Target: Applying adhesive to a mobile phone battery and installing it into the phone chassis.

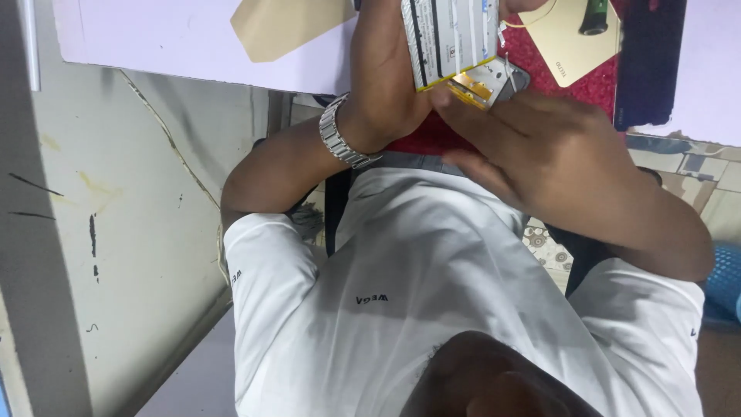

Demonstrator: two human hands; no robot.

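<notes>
My left hand [384, 73], with a silver metal watch [340, 136] on its wrist, reaches up over the table edge. It holds a flat silver phone part [448, 35] with striped markings and a yellow lower edge. A gold-coloured flex piece [472, 83] shows at its lower end. My right hand [544, 147] lies just below the part. Its fingertips touch that lower end near the gold piece. Both hands are above a red mat [594, 85] on the table.
A pale lilac tabletop [154, 31] runs along the top, with a tan paper piece [282, 27] on it. A tan card [567, 38] bearing a dark tool [594, 17] and a dark flat slab [648, 54] lie at top right. A grey scratched wall [116, 201] stands at the left. My white shirt [432, 286] fills the lower middle.
</notes>
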